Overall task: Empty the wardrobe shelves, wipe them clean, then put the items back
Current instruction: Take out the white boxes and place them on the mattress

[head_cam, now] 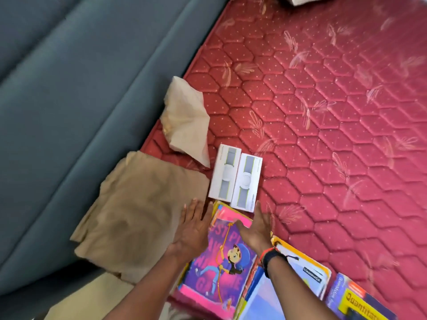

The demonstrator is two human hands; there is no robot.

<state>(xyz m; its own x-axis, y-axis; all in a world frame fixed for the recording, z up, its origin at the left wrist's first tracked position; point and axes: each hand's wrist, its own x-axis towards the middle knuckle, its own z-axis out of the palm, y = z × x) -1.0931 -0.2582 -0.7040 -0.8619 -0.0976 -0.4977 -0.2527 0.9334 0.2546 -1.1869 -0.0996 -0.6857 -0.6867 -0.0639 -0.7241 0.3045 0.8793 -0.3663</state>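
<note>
- Nearest me, more books (pixel 305 271) lie in a row on the mattress (pixel 335 123), likely parked off the shelves.
- Left hand (pixel 194 227) and right hand (pixel 254 227), fingers straight and gripping nothing, flank the pink book (pixel 221 269), I judge to square it.
- Beyond, white boxes (pixel 235 179) crowd its far edge; free mattress lies to the right.

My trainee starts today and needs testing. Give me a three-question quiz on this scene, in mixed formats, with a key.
1. True or false: the two white boxes lie side by side on the red mattress.
2. Which wrist wears the black band? A) left B) right C) neither
3. Fill in: the folded tan cloth lies to the ___ of the pink book.
Key: 1 true; 2 B; 3 left.
</note>
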